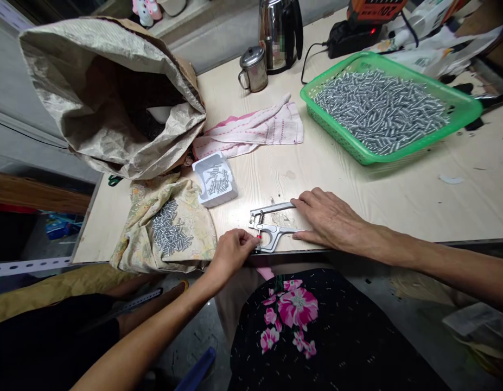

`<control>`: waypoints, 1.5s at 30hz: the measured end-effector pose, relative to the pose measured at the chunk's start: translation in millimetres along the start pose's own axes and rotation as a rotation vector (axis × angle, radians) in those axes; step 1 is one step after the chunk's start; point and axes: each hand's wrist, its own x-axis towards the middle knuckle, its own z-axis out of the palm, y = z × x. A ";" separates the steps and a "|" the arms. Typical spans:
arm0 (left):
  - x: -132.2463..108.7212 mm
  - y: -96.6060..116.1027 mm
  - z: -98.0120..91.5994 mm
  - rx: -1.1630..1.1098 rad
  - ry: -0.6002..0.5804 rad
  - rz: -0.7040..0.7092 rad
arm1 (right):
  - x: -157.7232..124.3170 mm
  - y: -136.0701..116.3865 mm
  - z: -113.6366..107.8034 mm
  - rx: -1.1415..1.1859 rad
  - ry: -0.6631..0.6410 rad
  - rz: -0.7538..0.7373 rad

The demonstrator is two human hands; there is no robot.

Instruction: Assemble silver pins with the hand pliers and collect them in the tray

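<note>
My right hand [330, 220] is wrapped round the two spread handles of silver metal spring pliers [271, 230], which lie at the table's front edge with the jaw end to the left. At that jaw end, beside a small red part, the fingertips of my left hand [235, 247] are pinched together. Whatever they hold is too small to make out. Left of it, a heap of small silver metal pins [170, 228] rests on a patterned yellowish cloth [204, 228]. A white plastic box [224, 201] behind my left hand contains more of these pins.
A green basket [367, 155] full of small metal pieces stands at the right. A large open paper sack [64, 81] fills the back left. Behind are a pink-white towel [275, 125], a lidded metal mug [256, 76], a kettle [275, 38] and a charger with an orange battery [373, 13].
</note>
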 end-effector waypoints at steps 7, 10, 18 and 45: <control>7.6 32.8 21.6 0.459 0.173 0.672 | 2.9 2.7 6.3 0.014 0.018 -0.060; 29.2 47.7 22.9 0.551 0.079 0.688 | 5.4 5.8 2.7 0.010 -0.017 -0.047; 72.1 64.7 11.8 0.538 -0.012 0.773 | 18.7 18.7 -15.9 0.054 -0.059 -0.063; 80.4 67.9 -9.0 0.399 0.103 0.677 | 47.4 38.6 -25.9 0.039 0.017 -0.267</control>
